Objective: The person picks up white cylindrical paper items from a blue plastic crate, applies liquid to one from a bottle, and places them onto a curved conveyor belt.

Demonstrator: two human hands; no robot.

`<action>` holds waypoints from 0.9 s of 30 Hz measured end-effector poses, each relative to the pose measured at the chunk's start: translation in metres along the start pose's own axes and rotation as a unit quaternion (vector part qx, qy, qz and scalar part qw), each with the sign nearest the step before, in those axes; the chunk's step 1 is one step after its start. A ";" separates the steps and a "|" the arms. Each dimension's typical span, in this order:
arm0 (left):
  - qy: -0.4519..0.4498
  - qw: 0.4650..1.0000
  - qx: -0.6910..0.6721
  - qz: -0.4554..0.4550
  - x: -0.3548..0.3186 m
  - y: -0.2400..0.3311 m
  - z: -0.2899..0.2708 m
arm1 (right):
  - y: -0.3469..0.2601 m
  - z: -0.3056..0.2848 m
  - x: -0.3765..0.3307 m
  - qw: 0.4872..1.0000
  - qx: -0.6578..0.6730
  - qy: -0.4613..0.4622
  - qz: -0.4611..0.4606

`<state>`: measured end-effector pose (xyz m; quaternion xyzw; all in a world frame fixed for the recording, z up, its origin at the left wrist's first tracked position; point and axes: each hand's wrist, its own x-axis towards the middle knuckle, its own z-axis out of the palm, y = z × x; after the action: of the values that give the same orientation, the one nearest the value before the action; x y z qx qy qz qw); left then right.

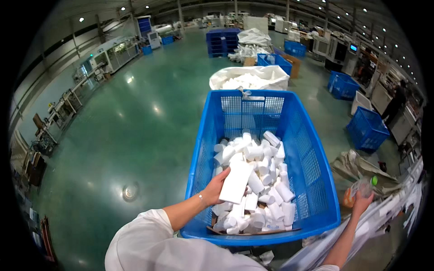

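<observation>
My left hand is closed on a white oblong piece, smooth and flat-looking, above the large blue crate. Its fingers are partly hidden behind the piece. Many loose white cup-like pieces lie in a jumbled heap inside the crate, some on their sides. Out past the crate's right side, my right hand grips a clear plastic bottle with a green cap and an orange label. The bottle is tilted, its cap pointing up and to the right.
Behind the crate stands a white sack full of white pieces. Crumpled sheeting lies on the right, near more blue crates. A person in dark clothes stands by machines. Blue pallets are stacked farther back on the green floor.
</observation>
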<state>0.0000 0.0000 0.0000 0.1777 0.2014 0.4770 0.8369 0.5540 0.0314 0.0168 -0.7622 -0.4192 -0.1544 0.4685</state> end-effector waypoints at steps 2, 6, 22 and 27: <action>-0.014 0.999 -0.043 -0.022 0.003 -0.037 0.016 | -0.044 -0.070 -0.033 0.999 -0.025 -0.020 -0.036; -0.021 0.999 -0.020 -0.034 -0.030 0.032 0.033 | -0.236 -0.118 -0.068 0.950 -0.050 -0.059 -0.302; -0.243 0.958 -0.080 -0.127 -0.092 0.039 0.064 | -0.425 -0.196 -0.218 0.778 -0.242 -0.082 -0.573; -0.266 0.953 -0.057 -0.134 -0.098 0.042 0.054 | -0.445 -0.195 -0.210 0.760 -0.299 -0.076 -0.572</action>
<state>-0.0485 -0.0702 0.0837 0.2215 -0.0345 0.3064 0.9251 0.1099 -0.1436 0.2451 -0.4915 -0.7440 -0.4526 0.0077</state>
